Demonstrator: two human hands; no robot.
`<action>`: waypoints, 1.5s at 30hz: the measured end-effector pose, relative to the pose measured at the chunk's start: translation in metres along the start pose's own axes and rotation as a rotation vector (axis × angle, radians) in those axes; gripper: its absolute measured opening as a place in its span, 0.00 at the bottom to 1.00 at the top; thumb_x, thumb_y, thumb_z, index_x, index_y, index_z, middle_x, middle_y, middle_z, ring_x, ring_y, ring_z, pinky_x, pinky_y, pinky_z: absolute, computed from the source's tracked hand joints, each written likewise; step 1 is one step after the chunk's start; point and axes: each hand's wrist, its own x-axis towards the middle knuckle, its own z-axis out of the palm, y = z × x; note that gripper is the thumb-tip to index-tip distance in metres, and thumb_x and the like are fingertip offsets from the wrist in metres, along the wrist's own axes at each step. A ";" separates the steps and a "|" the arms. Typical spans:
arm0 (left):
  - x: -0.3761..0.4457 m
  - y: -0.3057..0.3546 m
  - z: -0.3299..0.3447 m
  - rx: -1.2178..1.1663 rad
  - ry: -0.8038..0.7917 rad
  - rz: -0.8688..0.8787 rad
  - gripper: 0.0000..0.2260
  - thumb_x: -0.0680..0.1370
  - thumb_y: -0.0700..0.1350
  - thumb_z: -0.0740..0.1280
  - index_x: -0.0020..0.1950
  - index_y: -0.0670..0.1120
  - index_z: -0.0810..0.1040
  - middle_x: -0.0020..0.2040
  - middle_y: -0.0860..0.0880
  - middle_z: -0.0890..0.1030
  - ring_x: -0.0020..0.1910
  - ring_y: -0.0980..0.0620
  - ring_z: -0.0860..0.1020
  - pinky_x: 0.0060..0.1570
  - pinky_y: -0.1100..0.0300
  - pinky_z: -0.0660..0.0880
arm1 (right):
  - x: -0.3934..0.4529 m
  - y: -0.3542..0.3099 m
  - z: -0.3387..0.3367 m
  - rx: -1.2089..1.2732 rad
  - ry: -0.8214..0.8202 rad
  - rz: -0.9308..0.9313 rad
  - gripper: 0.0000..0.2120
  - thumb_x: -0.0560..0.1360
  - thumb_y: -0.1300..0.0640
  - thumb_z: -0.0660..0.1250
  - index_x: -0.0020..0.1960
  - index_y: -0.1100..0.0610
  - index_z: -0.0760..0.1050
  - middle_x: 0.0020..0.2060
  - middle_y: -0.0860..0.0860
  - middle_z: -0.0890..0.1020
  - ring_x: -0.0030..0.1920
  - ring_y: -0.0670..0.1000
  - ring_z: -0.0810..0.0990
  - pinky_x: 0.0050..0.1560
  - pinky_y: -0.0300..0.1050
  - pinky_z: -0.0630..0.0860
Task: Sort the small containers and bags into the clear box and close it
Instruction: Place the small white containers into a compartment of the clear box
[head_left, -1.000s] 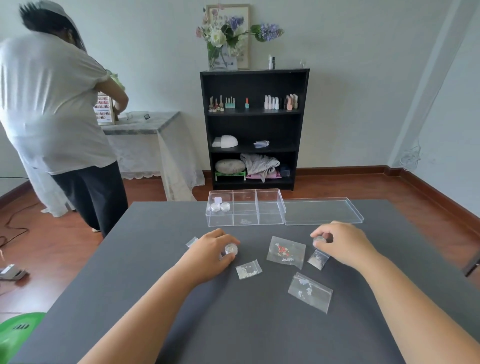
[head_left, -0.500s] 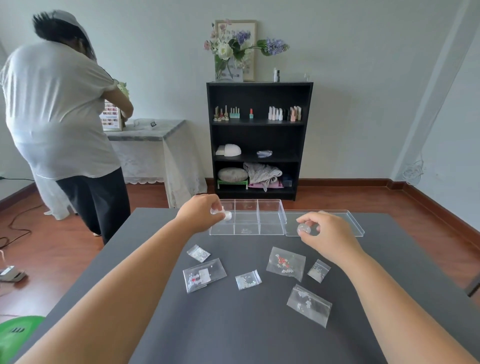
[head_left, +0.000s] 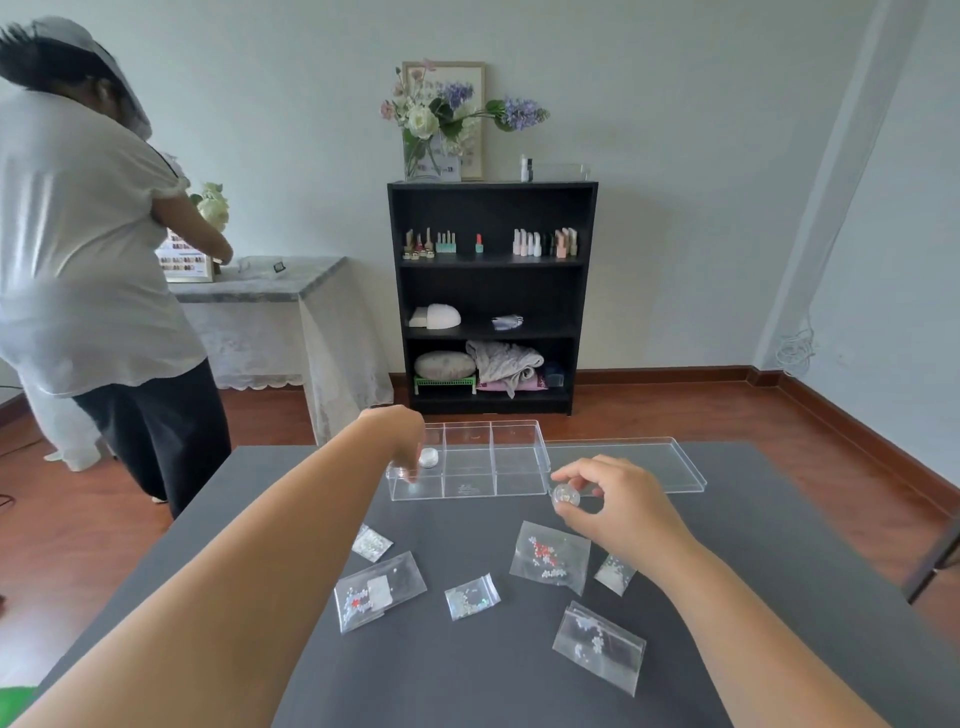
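The clear box (head_left: 519, 480) lies open at the far side of the grey table (head_left: 467, 675), its lid (head_left: 649, 462) folded out to the right. My left hand (head_left: 400, 436) dips into the box's left compartment, fingers pointing down beside a small round container (head_left: 429, 458). I cannot see whether those fingers hold anything. My right hand (head_left: 623, 504) pinches another small clear container (head_left: 566, 494) just off the box's front right corner. Several small clear bags of beads lie in front of the box, among them one with red pieces (head_left: 550, 556) and a larger one (head_left: 598, 644).
Another person in a white top (head_left: 88, 260) stands at the left by a lace-covered side table (head_left: 270, 291). A black shelf (head_left: 491, 296) with bottles and cloths stands against the far wall. Wooden floor surrounds the table.
Both hands lifted small containers off the table and carried them toward the box. My left hand has since dropped into the left compartment; my right hand stays near the box's right corner.
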 end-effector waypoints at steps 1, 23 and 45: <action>0.001 0.001 0.002 0.001 0.008 -0.002 0.18 0.69 0.54 0.75 0.55 0.47 0.81 0.50 0.51 0.82 0.51 0.48 0.79 0.54 0.50 0.77 | -0.001 0.001 0.000 -0.002 -0.006 -0.004 0.10 0.71 0.47 0.69 0.52 0.39 0.77 0.41 0.37 0.77 0.45 0.35 0.72 0.45 0.38 0.69; -0.033 -0.015 0.046 -0.532 0.557 -0.043 0.08 0.75 0.53 0.64 0.51 0.60 0.82 0.55 0.55 0.74 0.56 0.49 0.71 0.55 0.51 0.69 | 0.035 -0.036 0.026 0.087 -0.122 -0.106 0.10 0.71 0.49 0.70 0.52 0.40 0.77 0.42 0.38 0.78 0.42 0.38 0.72 0.41 0.37 0.70; -0.069 -0.005 0.136 -0.435 0.627 -0.075 0.21 0.81 0.44 0.53 0.73 0.55 0.66 0.75 0.60 0.63 0.77 0.48 0.55 0.73 0.49 0.50 | 0.136 -0.121 0.112 -0.310 -0.405 -0.004 0.06 0.69 0.58 0.73 0.45 0.49 0.84 0.46 0.48 0.84 0.47 0.52 0.81 0.50 0.48 0.79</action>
